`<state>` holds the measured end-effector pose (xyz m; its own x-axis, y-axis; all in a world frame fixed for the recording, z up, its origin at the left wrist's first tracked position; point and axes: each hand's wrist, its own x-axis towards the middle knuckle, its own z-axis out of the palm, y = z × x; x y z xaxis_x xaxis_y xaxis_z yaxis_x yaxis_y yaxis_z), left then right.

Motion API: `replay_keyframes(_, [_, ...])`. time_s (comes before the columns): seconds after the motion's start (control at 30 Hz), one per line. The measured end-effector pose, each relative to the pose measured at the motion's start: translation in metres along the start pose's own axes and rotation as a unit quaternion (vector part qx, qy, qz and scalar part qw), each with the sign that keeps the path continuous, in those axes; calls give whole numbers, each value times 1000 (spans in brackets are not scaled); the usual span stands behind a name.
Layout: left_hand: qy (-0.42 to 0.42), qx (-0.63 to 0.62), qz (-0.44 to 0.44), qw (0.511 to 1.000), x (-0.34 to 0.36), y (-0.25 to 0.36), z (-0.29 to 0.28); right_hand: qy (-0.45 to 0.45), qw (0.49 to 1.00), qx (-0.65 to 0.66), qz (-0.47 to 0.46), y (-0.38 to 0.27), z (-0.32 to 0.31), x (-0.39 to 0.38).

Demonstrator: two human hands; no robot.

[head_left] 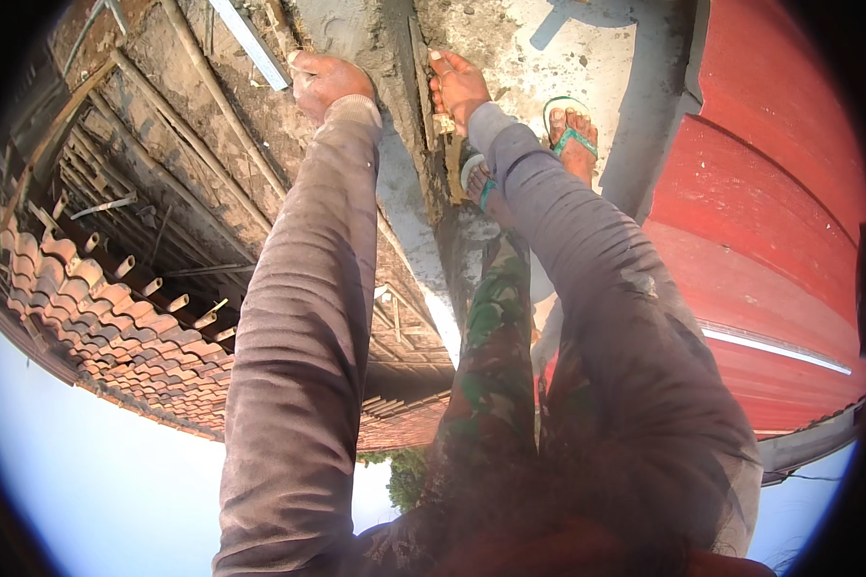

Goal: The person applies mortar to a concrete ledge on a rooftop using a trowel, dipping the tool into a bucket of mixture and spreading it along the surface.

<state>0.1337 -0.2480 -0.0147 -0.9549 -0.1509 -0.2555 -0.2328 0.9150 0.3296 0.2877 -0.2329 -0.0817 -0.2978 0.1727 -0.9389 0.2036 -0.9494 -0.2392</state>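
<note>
Both hands, the left hand point(329, 85) and the right hand point(460, 91), have curled fingers; whether either grips anything, I cannot tell. A rough, mortar-caked board point(420, 106) lies between them, just beside the right fingers. A pale bar point(252, 43) ends near the left.

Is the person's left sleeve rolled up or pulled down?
Pulled down: the left sleeve runs the arm's length, its cuff sitting just behind the bare left hand.

PLACE: outdoor building site, roof height | WE SEE: roof tiles point(115, 332), red sheeting point(770, 197), poles point(195, 140), rough cement point(392, 60), sky point(96, 462)
</note>
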Motion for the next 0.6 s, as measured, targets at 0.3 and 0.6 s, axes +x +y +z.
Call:
replay_keyframes(0.3, [37,8,7,999,-3,1,4,42,992,40,108,53,-15,1])
replay_keyframes(0.6, [14,-34,22,999,-7,7,2,-8,985,-51,-163,-33,-1,53])
